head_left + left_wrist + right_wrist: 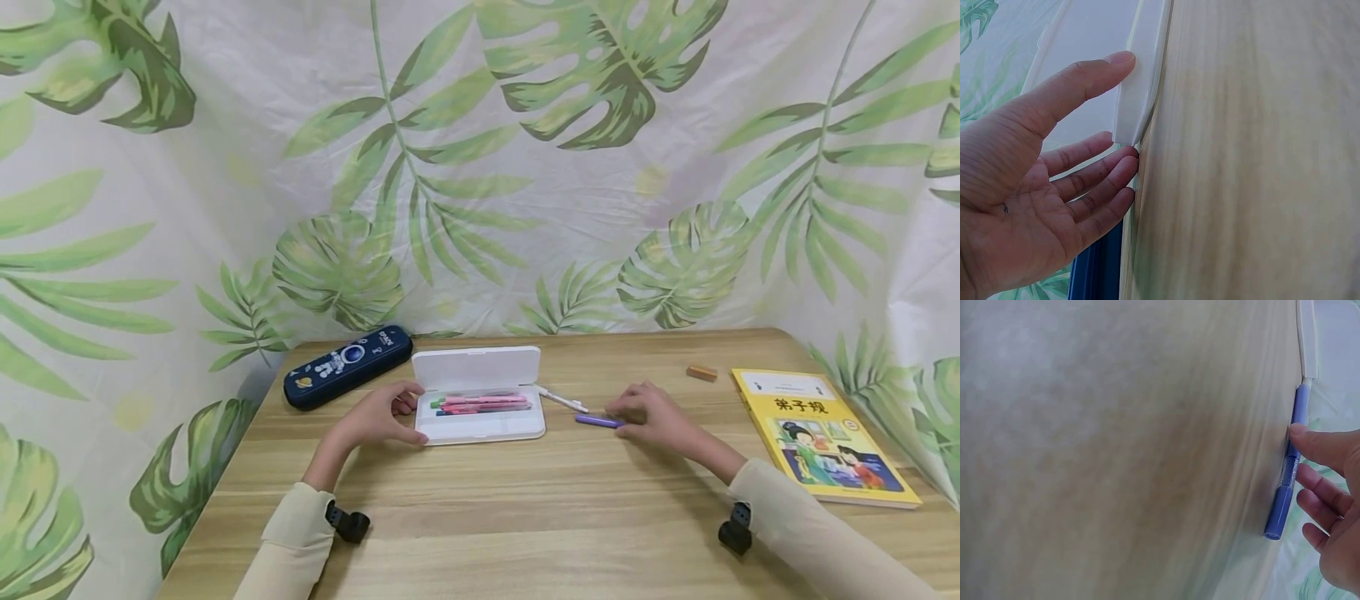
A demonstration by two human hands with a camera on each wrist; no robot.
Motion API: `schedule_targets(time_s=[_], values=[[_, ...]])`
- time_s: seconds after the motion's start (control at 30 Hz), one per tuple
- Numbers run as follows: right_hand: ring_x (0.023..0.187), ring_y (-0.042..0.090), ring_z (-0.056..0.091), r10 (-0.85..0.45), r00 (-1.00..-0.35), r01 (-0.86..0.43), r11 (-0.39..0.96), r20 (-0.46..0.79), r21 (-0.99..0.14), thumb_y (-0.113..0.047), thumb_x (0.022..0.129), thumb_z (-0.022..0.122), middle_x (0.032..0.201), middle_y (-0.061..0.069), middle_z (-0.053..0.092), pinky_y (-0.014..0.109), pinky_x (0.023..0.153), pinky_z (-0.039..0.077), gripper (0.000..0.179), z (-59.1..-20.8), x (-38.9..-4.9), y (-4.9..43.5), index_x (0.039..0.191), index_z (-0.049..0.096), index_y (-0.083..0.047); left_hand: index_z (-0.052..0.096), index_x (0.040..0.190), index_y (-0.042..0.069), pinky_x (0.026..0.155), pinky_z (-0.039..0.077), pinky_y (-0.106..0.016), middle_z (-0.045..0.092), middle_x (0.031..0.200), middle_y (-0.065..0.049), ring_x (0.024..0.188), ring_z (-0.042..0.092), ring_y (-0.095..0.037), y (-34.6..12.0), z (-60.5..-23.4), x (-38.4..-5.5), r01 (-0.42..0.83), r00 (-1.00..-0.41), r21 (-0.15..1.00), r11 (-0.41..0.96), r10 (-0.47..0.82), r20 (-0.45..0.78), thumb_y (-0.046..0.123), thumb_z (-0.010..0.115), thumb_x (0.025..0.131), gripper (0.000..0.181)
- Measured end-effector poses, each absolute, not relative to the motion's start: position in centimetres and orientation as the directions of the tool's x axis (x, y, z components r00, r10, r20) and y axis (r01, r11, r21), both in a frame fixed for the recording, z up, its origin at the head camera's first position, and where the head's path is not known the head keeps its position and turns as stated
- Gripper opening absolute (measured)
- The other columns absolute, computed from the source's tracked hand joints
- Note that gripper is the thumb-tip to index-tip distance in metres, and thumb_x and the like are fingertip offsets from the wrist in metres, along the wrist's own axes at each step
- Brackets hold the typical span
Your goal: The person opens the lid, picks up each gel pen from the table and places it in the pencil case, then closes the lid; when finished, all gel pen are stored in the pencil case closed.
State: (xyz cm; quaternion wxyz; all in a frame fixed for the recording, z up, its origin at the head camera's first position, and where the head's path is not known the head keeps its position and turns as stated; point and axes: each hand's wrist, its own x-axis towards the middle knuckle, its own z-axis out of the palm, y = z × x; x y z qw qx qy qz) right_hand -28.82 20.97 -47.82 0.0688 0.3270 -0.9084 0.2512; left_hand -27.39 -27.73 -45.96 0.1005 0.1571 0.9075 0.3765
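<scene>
A white pencil case [480,431] lies with its lid raised, holding several pink, red and green pens [483,404]. My left hand [381,414] holds its left end, thumb at the near corner and fingers by the far one. In the left wrist view that thumb rests on the case's white rim [1144,69]. With thumb and fingers, my right hand [652,419] pinches a purple pen [597,421] low over the table, right of the case. In the right wrist view the purple pen [1280,509] shows a glittery middle band. A white pen [562,399] lies just behind it.
A dark blue space-print pencil case [348,367] lies at the back left. Toward the right are a small brown block [702,373] and a yellow book [825,437]. A leaf-patterned curtain [480,208] hangs behind the wooden table [525,517].
</scene>
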Motion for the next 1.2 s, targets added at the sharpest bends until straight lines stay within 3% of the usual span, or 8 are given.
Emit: schedule_targets(time_s=[0.2, 0.53, 0.83, 1.2], values=[[0.085, 0.013, 0.055, -0.578, -0.756, -0.653, 0.635, 0.307, -0.412, -0.008, 0.078, 0.086, 0.093, 0.0, 0.072, 0.029, 0.075, 0.041, 0.028, -48.13, -28.88, 21.23, 0.105, 0.079, -0.008, 0.056, 0.132, -0.003, 0.1, 0.052, -0.049, 0.065, 0.115, -0.017, 0.106, 0.062, -0.028, -27.69, -45.98, -27.38, 0.211, -0.931, 0.715, 0.667, 0.361, -0.062, 0.022, 0.095, 0.071, 0.076], [0.077, 0.007, 0.049, -0.57, -0.788, -0.606, 0.654, 0.232, -0.453, -0.01, 0.083, 0.082, 0.082, -0.005, 0.064, 0.024, 0.067, 0.039, 0.021, -48.09, -29.1, 21.39, 0.105, 0.08, -0.009, 0.056, 0.132, -0.003, 0.101, 0.051, -0.05, 0.065, 0.115, -0.018, 0.106, 0.062, -0.028, -27.78, -45.99, -27.3, 0.209, -0.932, 0.719, 0.663, 0.359, -0.059, 0.021, 0.094, 0.071, 0.077], [0.077, 0.008, 0.051, -0.547, -0.821, -0.545, 0.668, 0.162, -0.506, -0.009, 0.086, 0.079, 0.082, -0.005, 0.066, 0.024, 0.068, 0.04, 0.018, -47.94, -29.44, 21.31, 0.104, 0.08, -0.008, 0.056, 0.132, -0.003, 0.1, 0.052, -0.05, 0.065, 0.115, -0.017, 0.105, 0.062, -0.028, -27.85, -46.06, -27.39, 0.221, -0.93, 0.712, 0.666, 0.364, -0.051, 0.022, 0.094, 0.071, 0.076], [0.078, 0.009, 0.052, -0.537, -0.825, -0.541, 0.655, 0.179, -0.528, -0.004, 0.085, 0.079, 0.085, 0.0, 0.069, 0.023, 0.069, 0.04, 0.015, -47.94, -29.12, 20.97, 0.1, 0.08, -0.006, 0.056, 0.132, -0.003, 0.1, 0.052, -0.048, 0.065, 0.114, -0.016, 0.105, 0.062, -0.027, -27.88, -46.1, -27.44, 0.217, -0.931, 0.711, 0.669, 0.36, -0.055, 0.023, 0.095, 0.071, 0.076]])
